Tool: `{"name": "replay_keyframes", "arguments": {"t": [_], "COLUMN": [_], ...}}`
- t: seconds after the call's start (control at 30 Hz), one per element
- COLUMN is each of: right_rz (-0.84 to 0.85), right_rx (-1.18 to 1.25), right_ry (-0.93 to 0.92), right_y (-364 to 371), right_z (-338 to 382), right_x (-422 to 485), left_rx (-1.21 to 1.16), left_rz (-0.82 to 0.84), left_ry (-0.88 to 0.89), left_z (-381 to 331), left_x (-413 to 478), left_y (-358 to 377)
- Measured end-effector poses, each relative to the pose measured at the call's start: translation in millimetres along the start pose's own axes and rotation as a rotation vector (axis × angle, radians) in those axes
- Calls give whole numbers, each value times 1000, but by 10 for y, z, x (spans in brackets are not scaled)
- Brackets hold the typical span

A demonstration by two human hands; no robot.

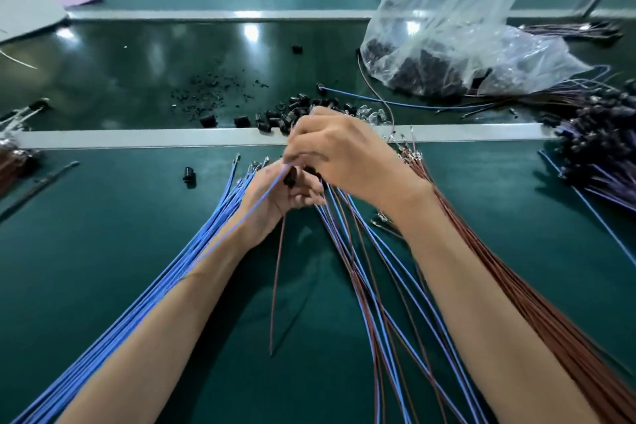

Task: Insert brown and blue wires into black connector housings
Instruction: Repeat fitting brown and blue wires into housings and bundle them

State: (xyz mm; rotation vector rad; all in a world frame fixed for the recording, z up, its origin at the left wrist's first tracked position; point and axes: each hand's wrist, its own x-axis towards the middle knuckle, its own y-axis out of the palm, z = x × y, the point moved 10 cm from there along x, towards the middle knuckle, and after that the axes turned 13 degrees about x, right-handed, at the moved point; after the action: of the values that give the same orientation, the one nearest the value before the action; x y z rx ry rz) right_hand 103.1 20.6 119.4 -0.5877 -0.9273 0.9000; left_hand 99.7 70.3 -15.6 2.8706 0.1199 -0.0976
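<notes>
Green desk (137, 217): hands meet at a black connector housing (292, 178).
The left hand (275, 196) grips it, a brown wire (277, 279) dangling below; the right hand (344, 155) pinches a blue wire (241, 217) at it. Fed askew, that wire could kink.

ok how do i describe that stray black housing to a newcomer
Find the grey rail across the green table. On its near side, just left of the blue wires, lies one black housing. It sits alone on the mat; the other loose ones lie beyond the rail.

Glossy green mat (137, 55), clear plastic bag (447, 10)
</notes>
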Motion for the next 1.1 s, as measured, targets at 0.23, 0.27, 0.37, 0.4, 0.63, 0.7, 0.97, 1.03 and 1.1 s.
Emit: {"name": "replay_keyframes", "arguments": {"t": [0.23, 0.27, 0.37, 0.4, 0.63, 0.7, 0.97, 1.03, 1.1], "right_rz": [-164, -169, -161, -155, -425, -538, -1090, -1240, -1116], "right_rx": [-13, -17, -38, -44, 245, 360, 1021, 1473, 1704], "right_ry": [131, 141, 175, 192, 475, 553, 664, 613, 580], "right_y": [-382, -372, -292, -255, -281, -327, -393, -228, -45], "right_z": [-559, -625, -774, -820, -1111, -1161, -1299, -1339, -1246], "right_x": [-255, -283, -317, -322, -448, -467, -657, -689, -579], "left_rx": [-148, -111, 7, 37, 164, 221, 516, 543, 543], "left_rz": [323, 341, 393, 395, 150, 72, -19, -60, -117], "left_ry": [-92, -92, -66, -59, 33, 71, 157, 164, 187], "left_z": [-76, -67, -41, -36, -9, 0, -36, -53, -91], "left_x": [-227, -249, -266, -270, -179, -174, -232, -249, -273], "left_y": [363, 413, 477, 485, 334, 279, 315, 300, 265]}}
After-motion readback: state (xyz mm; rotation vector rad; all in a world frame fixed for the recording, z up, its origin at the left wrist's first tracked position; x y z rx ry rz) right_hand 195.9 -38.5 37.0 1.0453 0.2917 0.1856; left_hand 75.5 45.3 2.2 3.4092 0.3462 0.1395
